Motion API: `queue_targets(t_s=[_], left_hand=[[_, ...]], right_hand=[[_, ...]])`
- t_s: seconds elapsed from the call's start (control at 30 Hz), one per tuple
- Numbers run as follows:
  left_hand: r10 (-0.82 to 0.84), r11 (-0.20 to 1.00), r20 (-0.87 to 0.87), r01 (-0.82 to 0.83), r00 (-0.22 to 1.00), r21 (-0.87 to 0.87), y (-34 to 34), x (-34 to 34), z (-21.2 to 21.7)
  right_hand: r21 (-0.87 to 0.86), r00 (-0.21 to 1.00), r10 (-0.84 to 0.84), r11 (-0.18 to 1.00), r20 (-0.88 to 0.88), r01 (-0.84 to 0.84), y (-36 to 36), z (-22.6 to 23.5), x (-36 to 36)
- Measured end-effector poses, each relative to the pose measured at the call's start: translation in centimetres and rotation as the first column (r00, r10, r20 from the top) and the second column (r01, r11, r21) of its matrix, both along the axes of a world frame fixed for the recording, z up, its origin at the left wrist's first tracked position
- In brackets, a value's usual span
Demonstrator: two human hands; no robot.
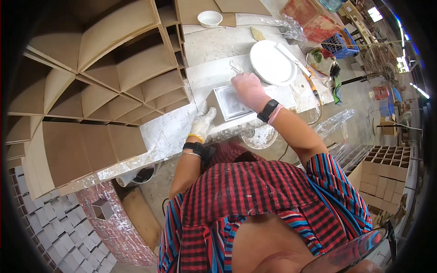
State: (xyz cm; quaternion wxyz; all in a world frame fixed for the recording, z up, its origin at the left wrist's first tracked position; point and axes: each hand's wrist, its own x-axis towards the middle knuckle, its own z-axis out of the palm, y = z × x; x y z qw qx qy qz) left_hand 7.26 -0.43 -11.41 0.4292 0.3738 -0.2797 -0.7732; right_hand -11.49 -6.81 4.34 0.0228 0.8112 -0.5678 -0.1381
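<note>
A small grey box stands near the front edge of the white-smeared table, with a pale rectangular panel with a raised rim at its top. My left hand, in a whitish glove, grips the box's left side, thumb up. Over the box's far right edge lies my right hand, in a thin pink glove, its fingers curled; what they hold, if anything, is hidden. Just beyond those fingers is a small white scrap. A round white lid or plate sits to the right of it.
Brown compartment shelving fills the table's left. A white bowl stands at the back. On the right lie an orange-handled tool and clear plastic wrap. Below the table edge is a whitish bucket; stacked grey boxes stand lower left.
</note>
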Motion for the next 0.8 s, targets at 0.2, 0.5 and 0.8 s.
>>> queue_targets(t_s=[0.2,0.5,0.8], left_hand=[[-0.018,0.997,-0.082,0.024,0.996,0.069,0.1,-0.2,1.1],[-0.038,0.998,0.063,0.034,0.997,0.056,0.0,0.4,0.2],[-0.069,0.995,-0.007,0.069,0.998,0.070,0.0,0.4,1.1]], right_hand=[[-0.009,0.946,0.037,0.999,0.322,-0.036,0.4,0.0,2.3],[0.016,0.935,0.061,0.997,0.348,-0.071,-0.3,0.9,3.9],[0.214,0.697,-0.273,0.961,0.664,0.173,1.3,2.4,-0.8]])
